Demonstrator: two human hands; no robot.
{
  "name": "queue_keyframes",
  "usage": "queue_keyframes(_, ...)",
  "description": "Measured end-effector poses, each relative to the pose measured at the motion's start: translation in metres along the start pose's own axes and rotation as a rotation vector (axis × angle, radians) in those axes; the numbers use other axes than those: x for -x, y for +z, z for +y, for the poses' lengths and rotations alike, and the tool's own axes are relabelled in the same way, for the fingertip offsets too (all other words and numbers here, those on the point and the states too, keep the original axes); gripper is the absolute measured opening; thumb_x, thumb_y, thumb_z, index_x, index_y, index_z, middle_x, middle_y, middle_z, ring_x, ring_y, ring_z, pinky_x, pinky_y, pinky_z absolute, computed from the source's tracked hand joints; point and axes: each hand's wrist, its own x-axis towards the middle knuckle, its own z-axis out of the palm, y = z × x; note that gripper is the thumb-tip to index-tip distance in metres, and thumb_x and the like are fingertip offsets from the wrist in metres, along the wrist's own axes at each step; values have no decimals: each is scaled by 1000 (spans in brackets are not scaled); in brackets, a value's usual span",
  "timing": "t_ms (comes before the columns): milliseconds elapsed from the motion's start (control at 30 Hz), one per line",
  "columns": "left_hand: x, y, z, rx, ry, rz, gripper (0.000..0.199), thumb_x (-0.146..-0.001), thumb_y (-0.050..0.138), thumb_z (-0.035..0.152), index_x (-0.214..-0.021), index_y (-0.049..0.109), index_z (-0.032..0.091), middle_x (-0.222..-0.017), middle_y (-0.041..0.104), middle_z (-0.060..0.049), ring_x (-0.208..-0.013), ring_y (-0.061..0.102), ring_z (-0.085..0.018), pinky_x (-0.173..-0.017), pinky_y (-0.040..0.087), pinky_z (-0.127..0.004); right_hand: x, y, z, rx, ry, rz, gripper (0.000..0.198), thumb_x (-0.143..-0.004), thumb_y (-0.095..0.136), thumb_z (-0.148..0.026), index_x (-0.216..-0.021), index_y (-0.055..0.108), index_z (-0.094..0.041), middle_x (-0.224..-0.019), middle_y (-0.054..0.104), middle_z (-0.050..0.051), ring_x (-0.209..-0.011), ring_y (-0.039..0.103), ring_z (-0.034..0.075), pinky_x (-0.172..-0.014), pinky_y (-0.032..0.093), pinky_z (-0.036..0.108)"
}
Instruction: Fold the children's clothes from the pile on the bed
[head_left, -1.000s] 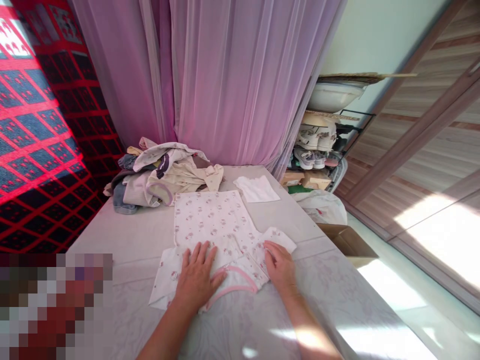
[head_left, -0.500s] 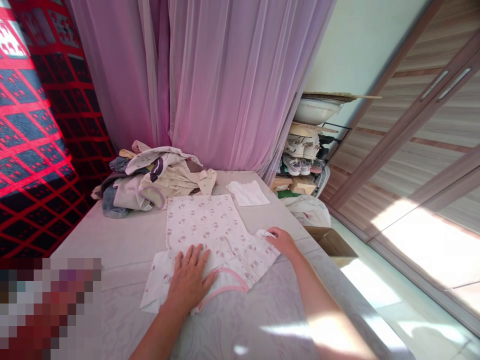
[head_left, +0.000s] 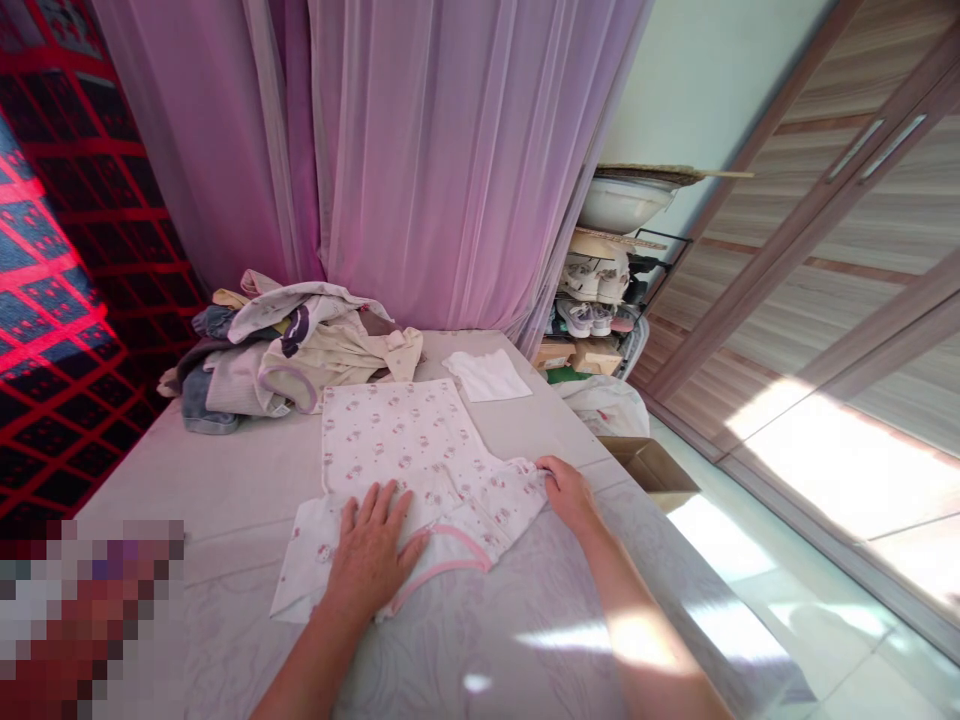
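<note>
Right fingers moved outward, pinching sleeve, left fingers spread, pale surface, purple curtain

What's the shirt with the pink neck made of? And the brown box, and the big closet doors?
The shirt looks like thin, matte cloth, maybe cotton: it creases and folds softly. The box seems cardboard: dull brown, thin walls. The closet doors look like wood or printed board: smooth, with streaky grain.
</note>
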Motion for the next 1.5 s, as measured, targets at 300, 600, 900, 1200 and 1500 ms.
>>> queue_keyframes(300,-1,-1,-1,6,22,34,59,-89,43,56,-135,52,21,-147,44,-12,-137,34,-35,-110,23,-58,-4,-19,-34,348,73,-183,35,-91,43,-39,-84,73,-24,-93,70,5,-87,62,18,-78,41,28)
queue_keyframes(600,0,-3,1,-8,11,18,59,-90,42,56,-136,52,20,-148,43,-13,-137,34,-35,-110,23,-58,-48,-34,-51,508,174,-202,31,-91,42,-28,-96,72,-25,-102,70,8,-91,62,20,-75,39,29)
queue_keyframes(900,0,-3,1,3,8,11,59,-90,42,55,-136,51,20,-148,42,-13,-138,33,-35,-110,22,-58,-77,-15,-22,285,299,-212,35,-94,35,-26,-111,66,-22,-103,73,2,-92,63,13,-71,42,21)
queue_keyframes(1200,-2,-3,1,15,-3,-16,60,-89,41,56,-137,51,21,-150,39,-12,-139,31,-35,-111,19,-58,-31,-11,1,229,326,-196,28,-86,54,-42,-96,71,-22,-94,72,4,-87,63,18,-68,40,24)
queue_keyframes(1500,0,-2,-5,66,-8,-8,60,-88,42,59,-136,52,23,-149,42,-10,-139,31,-33,-112,20,-57,-1,-5,12,158,372,-35,22,-86,52,-35,-98,67,-25,-96,70,2,-84,62,17,-69,39,25)
